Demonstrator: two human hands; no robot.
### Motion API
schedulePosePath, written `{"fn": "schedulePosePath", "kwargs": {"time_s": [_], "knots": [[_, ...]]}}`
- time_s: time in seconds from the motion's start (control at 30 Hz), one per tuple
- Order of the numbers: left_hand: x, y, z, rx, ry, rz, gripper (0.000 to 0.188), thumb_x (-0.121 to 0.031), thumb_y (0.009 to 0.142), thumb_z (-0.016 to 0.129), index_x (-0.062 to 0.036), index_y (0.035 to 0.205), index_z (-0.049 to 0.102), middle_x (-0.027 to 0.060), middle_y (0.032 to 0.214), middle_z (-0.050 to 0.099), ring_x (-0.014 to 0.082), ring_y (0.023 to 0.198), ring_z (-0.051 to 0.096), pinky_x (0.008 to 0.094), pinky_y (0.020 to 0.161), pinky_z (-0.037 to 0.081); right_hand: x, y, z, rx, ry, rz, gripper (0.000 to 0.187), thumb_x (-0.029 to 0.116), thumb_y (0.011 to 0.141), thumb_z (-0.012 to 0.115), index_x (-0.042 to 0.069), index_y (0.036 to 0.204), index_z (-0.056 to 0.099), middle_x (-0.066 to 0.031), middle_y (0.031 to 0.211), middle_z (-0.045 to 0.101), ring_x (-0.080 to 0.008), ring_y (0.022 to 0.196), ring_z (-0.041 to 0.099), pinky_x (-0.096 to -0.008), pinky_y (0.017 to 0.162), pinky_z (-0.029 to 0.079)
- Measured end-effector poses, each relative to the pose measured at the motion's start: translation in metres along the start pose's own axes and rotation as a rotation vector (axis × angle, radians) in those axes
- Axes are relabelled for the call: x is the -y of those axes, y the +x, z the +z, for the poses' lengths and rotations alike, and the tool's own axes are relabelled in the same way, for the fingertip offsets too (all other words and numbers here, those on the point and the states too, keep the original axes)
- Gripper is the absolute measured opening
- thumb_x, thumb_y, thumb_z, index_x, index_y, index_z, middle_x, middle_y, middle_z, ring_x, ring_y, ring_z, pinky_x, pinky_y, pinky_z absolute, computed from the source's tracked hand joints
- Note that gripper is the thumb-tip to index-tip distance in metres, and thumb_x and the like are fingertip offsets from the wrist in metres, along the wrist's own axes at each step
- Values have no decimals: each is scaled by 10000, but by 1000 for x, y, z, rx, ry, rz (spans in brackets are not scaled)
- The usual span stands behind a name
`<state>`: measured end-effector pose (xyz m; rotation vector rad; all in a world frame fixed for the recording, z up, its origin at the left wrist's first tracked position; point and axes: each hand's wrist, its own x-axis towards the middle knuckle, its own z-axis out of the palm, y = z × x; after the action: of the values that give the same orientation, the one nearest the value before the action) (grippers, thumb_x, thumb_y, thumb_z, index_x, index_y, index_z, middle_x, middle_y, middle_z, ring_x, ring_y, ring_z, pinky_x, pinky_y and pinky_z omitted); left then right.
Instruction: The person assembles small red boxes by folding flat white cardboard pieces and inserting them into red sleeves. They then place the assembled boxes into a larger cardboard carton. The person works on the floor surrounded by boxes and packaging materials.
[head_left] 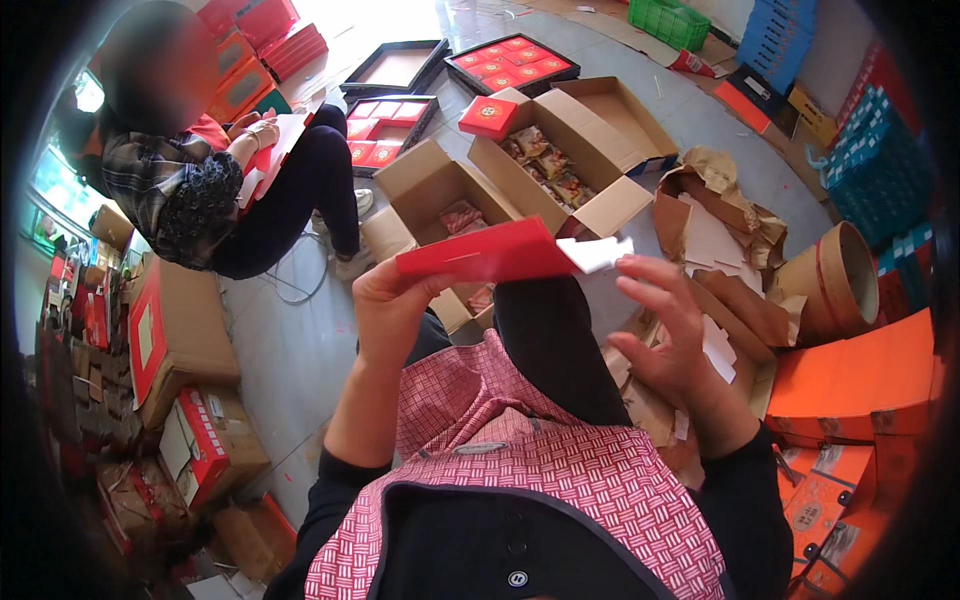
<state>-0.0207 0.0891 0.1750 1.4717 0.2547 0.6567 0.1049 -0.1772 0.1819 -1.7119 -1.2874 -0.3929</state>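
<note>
My left hand [392,298] grips the left end of a thin red folding box [485,252], held up above my lap. From the box's right end a white flap [594,253] sticks out, slightly blurred. My right hand [665,315] is beside that flap with its fingers apart; whether a fingertip touches the flap I cannot tell. Below and beyond the box, an open carton [425,185] contains some reddish wrapped packets. A second open carton [590,150] contains several small packets, and a closed red gift box [489,117] rests on its edge.
At the left a seated person [185,190] handles red card. Black-rimmed trays [513,62] with red boxes lie on the floor ahead. On the right stand a carton with brown paper and white card [715,245], a round tub [835,285] and orange boxes [850,380]. Cartons [185,330] line the left.
</note>
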Motion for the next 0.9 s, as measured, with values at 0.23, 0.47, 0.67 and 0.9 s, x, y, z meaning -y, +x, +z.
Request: {"fn": "schedulePosePath", "kwargs": {"time_s": [0.23,0.47,0.67,0.9], "knots": [[-14,3,33,-131,708,751,245,-42,656,786,-12,673,543,67,650,553,200,600,540,300,572,432,31,40,19,-43,344,137,388,203,820,700,3,1104,530,-136,1055,583,-226,856,625,-304,711,518],[8,-24,78,358,827,986,212,-135,654,678,-59,674,481,52,659,477,211,615,511,329,557,415,8,15,58,-168,1115,952,375,263,874,630,-9,1113,533,-76,976,607,-151,866,631,-298,683,557],[24,-30,85,465,645,704,160,21,745,651,9,902,625,144,879,656,286,764,638,337,662,513,-15,-18,41,-230,1274,1212,346,305,936,535,-18,1056,567,-104,967,640,-184,841,649,-343,760,541],[29,-29,76,288,715,678,109,70,725,617,-2,805,608,123,780,633,278,697,618,333,618,492,-48,-25,53,-185,1223,1464,493,450,942,424,1,1063,585,-122,938,664,-242,831,669,-409,734,558]]}}
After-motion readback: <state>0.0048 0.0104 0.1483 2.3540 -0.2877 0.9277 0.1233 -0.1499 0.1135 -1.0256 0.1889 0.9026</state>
